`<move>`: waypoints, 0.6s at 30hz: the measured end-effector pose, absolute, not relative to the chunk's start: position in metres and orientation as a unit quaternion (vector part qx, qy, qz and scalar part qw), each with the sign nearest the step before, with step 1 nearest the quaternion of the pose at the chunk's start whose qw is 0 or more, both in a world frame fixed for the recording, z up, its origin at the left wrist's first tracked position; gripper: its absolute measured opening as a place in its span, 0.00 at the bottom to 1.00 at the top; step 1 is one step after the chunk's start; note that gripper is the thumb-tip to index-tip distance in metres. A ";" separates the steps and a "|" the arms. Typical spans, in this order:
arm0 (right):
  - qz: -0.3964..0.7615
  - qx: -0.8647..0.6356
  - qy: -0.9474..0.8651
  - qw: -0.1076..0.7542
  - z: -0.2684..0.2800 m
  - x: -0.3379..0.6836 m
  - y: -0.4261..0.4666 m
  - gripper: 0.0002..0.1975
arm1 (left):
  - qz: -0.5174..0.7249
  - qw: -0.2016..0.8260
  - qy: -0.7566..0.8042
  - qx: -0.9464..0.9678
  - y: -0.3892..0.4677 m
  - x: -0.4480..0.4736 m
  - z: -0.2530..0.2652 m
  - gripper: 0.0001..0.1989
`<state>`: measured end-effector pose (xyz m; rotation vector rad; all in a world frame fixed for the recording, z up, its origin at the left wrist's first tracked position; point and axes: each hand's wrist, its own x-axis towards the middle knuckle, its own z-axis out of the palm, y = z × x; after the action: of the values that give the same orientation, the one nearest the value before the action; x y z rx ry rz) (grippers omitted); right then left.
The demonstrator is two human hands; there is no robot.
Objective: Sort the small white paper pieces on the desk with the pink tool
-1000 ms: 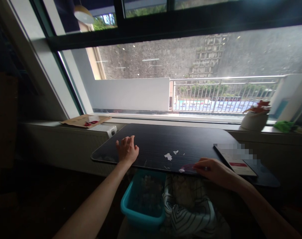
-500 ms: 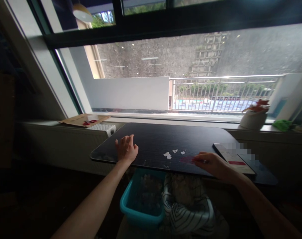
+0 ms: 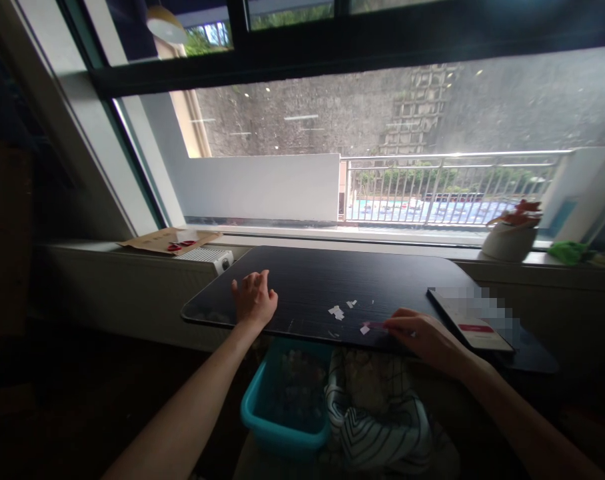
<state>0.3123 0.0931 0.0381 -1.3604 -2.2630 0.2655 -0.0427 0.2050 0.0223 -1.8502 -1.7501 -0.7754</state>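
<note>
My left hand (image 3: 255, 300) rests on the left part of the dark table (image 3: 302, 273), fingers apart and nothing in it. At the right front, my right hand (image 3: 417, 330) pinches a thin, pink, see-through plastic piece (image 3: 377, 325) whose exact kind I cannot make out. A small white paper scrap (image 3: 365, 330) lies at its left tip; whether they touch or stick together is unclear. To the left of that is a cluster of white paper scraps (image 3: 336, 312), with a few smaller bits (image 3: 351, 304) just behind it.
A phone (image 3: 475, 327) lies to the right of my right hand. Below the table's front edge are a turquoise basin (image 3: 285, 437) and striped cloth (image 3: 382, 433). On the sill stand a white pot (image 3: 510, 241) and brown paper with red-handled scissors (image 3: 181, 245).
The pink piece has tilted and looks narrower. The single scrap near it has shifted toward the table's front edge, to its tip. My left hand has stayed still.
</note>
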 end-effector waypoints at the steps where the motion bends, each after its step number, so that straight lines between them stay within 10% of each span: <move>1: 0.097 -0.492 -0.831 0.239 0.039 0.311 0.085 0.14 | -0.284 0.238 -0.638 -0.675 0.205 -0.043 0.022 0.22; 18: 0.057 -0.459 -0.860 0.216 0.030 0.312 0.040 0.13 | -0.283 0.242 -0.640 -0.672 0.206 -0.044 0.021 0.22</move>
<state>0.3116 0.0398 0.0304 -1.2725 -2.3836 0.1579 -0.0435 0.2059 0.0210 -1.8373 -1.7510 -0.7741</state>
